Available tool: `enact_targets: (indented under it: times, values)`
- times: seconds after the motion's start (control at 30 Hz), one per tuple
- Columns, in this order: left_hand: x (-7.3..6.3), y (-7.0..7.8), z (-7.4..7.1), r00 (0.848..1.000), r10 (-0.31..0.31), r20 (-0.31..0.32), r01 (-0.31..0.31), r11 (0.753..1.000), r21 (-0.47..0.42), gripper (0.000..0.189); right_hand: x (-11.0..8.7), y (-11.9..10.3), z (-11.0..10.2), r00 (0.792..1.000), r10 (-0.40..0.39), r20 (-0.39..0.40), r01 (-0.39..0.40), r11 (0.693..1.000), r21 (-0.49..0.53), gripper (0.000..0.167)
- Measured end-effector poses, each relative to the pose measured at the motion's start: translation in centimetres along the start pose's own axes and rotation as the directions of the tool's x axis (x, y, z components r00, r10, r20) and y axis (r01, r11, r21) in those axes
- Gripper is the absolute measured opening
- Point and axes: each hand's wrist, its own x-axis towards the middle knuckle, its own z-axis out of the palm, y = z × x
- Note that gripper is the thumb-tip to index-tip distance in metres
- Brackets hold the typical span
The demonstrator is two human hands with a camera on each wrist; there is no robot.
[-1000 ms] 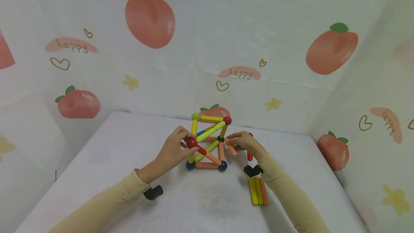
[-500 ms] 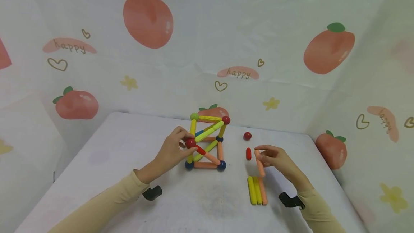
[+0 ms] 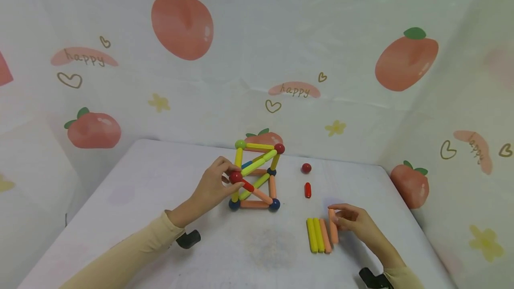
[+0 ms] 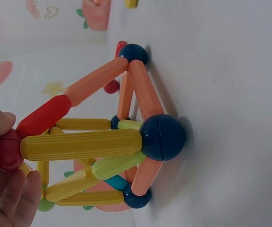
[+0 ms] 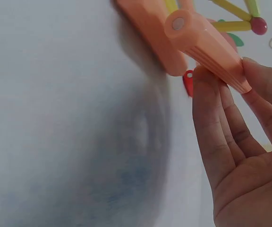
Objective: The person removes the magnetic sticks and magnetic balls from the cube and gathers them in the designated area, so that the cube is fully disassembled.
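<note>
A frame of magnetic sticks and balls (image 3: 255, 204) stands upright on the table, with dark blue balls at its base. My left hand (image 3: 210, 188) pinches the red ball (image 4: 4, 154) at its upper near corner, thumb on one side and fingers on the other. From that ball run a yellow stick (image 4: 81, 144) and a short red stick (image 4: 45, 115) joined to an orange one. My right hand (image 3: 359, 224) pinches an orange stick (image 3: 333, 226) near one end, beside the row of sticks. In the right wrist view, this orange stick (image 5: 211, 49) shows a round silvery end.
Two yellow sticks (image 3: 315, 235) and an orange stick (image 3: 325, 236) lie side by side right of the frame. Behind them are a short red stick (image 3: 307, 190) and a loose red ball (image 3: 306, 168). A fruit-printed cloth (image 3: 241, 57) hangs behind the white table (image 3: 160, 164).
My right hand has carried the orange stick from beside the frame rightward and toward me, to the row of sticks. My left hand stays on the red ball.
</note>
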Motion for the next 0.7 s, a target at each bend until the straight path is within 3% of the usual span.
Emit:
enact_targets:
  times: [0.7]
  values:
    - [0.0,0.0,0.0,1.0,0.001,-0.004,-0.001,1.0,0.003,0.033,-0.5,1.7,0.5,0.998,-0.03,0.057,0.028,0.999,0.034,0.05]
